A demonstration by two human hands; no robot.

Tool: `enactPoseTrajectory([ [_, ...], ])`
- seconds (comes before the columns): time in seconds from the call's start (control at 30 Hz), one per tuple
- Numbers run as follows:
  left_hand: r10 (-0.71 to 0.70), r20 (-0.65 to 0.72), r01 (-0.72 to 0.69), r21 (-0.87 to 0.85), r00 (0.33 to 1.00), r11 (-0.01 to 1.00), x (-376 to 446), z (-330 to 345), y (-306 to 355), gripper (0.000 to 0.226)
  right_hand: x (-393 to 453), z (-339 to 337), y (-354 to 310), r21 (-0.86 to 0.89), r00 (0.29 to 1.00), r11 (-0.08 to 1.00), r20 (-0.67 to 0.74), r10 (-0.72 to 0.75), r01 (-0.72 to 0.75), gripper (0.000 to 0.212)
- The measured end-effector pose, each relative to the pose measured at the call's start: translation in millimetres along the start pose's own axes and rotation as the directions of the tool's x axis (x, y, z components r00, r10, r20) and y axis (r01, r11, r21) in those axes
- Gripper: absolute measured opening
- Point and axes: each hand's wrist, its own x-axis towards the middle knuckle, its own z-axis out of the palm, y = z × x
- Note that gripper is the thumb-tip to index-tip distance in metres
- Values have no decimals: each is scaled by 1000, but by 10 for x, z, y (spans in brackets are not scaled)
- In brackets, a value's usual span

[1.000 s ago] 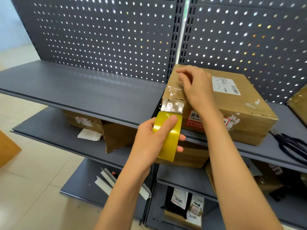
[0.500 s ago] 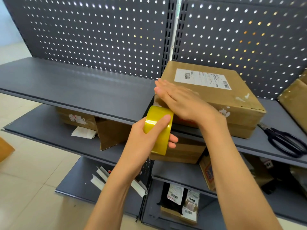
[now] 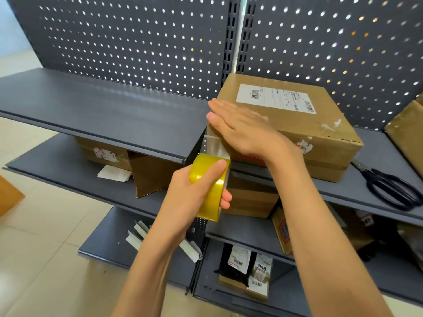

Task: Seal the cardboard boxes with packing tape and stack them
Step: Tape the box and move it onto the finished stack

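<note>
Pressing flat, fingers straight, the right hand (image 3: 242,129) lies on the box (image 3: 297,131) at its near left corner, over clear tape. The left hand (image 3: 194,191) has its grip curled round the yellow tape roll (image 3: 210,186), just below that corner. The brown, labelled box sits on the shelf (image 3: 103,117), scissors (image 3: 393,188) nearby.

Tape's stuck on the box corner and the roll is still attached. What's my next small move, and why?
Probably reach the right hand for the black scissors on the grey metal shelf and cut. A clear strip runs taut from the brown cardboard box down to the yellow tape roll gripped in the left hand, while the right palm presses flat on the box edge.
</note>
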Motion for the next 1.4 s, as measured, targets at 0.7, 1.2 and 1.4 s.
enactPoseTrajectory([
  [0.7, 10, -61, -11, -9, 998, 1000, -40, 64, 29, 25, -262, 162, 87, 257, 819, 965, -563, 111, 47, 35],
  [1.2, 0, -50, 0, 9, 999, 1000, -21, 74, 26, 23, -1594, 245, 1039, 358, 432, 789, -686, 585, -499, 32],
  [1.4, -11, -81, 11, 3, 997, 1000, -41, 121, 53, 17, -1617, 222, 1413, 275, 459, 634, -495, 738, -722, 36],
])
